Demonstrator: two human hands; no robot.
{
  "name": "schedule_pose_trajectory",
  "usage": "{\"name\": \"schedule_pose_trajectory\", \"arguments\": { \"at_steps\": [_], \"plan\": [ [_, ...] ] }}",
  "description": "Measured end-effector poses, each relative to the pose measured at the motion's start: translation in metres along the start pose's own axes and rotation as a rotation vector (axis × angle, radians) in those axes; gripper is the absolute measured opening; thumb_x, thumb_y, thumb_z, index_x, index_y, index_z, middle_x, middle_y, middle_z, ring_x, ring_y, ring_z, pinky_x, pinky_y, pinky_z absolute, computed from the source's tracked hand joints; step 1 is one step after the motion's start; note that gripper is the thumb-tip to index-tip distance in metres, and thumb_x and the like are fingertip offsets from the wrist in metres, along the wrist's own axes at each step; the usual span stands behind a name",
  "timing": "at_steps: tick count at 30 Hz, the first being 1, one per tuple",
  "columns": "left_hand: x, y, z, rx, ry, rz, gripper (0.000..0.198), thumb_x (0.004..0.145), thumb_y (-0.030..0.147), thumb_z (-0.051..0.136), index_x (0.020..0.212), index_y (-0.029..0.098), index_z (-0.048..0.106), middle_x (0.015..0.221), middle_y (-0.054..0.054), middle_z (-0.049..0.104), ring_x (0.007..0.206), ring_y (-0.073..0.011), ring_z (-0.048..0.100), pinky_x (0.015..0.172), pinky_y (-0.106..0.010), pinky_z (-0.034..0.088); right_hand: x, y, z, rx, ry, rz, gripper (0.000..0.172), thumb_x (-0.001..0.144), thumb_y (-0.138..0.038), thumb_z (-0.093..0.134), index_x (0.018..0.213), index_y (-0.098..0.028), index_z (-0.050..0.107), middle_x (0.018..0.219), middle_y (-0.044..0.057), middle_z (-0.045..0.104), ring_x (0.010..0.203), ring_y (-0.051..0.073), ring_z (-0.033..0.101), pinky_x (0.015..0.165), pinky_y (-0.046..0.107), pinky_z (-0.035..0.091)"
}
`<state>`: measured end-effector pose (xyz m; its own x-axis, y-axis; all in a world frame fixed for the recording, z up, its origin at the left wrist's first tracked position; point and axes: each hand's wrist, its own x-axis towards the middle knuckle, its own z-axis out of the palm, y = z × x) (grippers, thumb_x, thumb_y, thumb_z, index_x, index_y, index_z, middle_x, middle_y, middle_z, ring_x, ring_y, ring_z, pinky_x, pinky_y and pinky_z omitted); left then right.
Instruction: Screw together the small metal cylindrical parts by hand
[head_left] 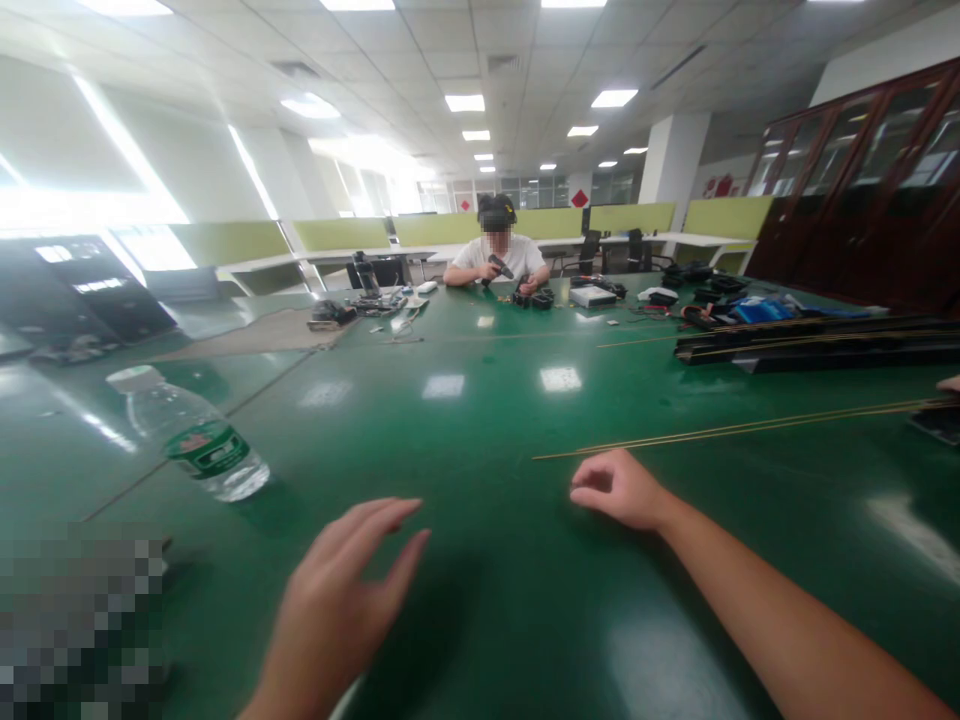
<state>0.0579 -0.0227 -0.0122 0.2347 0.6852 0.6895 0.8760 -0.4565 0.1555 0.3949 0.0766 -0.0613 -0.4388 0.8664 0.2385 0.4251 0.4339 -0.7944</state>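
My left hand (pixel 349 570) hovers over the green table (pixel 480 420), its thumb and fingers apart and nothing between them. To the right, my right hand (pixel 619 490) is curled low over the table, thumb and fingertips drawn together. Whatever may be in that pinch is too small to make out. Just beyond the knuckles lie long, thin, golden rods (pixel 720 432), which run off toward the right edge. A clear water bottle (pixel 206 445) with a green label and white cap stands left of my left hand and looks tilted in this wide view.
Across the table a person (pixel 495 250) holds a drill-like tool (pixel 501 267). Black rails (pixel 810 345) with more thin rods lie at right, near a blue item (pixel 765 308). Another hand (pixel 949 384) shows at the right edge. Electronics (pixel 382 300) lie at the far left.
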Motion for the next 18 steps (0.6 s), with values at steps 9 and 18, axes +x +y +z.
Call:
{"name": "schedule_pose_trajectory", "arguments": {
  "at_steps": [9,18],
  "plan": [
    [0.072,0.085,0.113,-0.091,-0.427,0.413,0.024,0.083,0.018,0.062,0.106,0.022,0.06,0.097,-0.003,0.064,0.085,-0.02,0.058,0.072,-0.034,0.043,0.0,0.0,0.001,0.041,-0.057,-0.052,0.019,0.078,-0.031,0.069,0.075,-0.013,0.076,0.068,0.004,0.07,0.061,0.015,0.058,0.058,0.024,0.043],
    [0.061,0.081,0.125,-0.089,-0.369,0.468,0.008,0.089,0.018,0.053,0.093,0.019,0.06,0.089,-0.003,0.062,0.079,-0.0181,0.054,0.069,-0.034,0.039,0.002,0.0,0.01,0.036,-0.069,-0.068,0.028,0.077,-0.035,0.071,0.063,-0.012,0.067,0.058,-0.001,0.06,0.056,0.012,0.051,0.053,0.022,0.036]
  ]
}}
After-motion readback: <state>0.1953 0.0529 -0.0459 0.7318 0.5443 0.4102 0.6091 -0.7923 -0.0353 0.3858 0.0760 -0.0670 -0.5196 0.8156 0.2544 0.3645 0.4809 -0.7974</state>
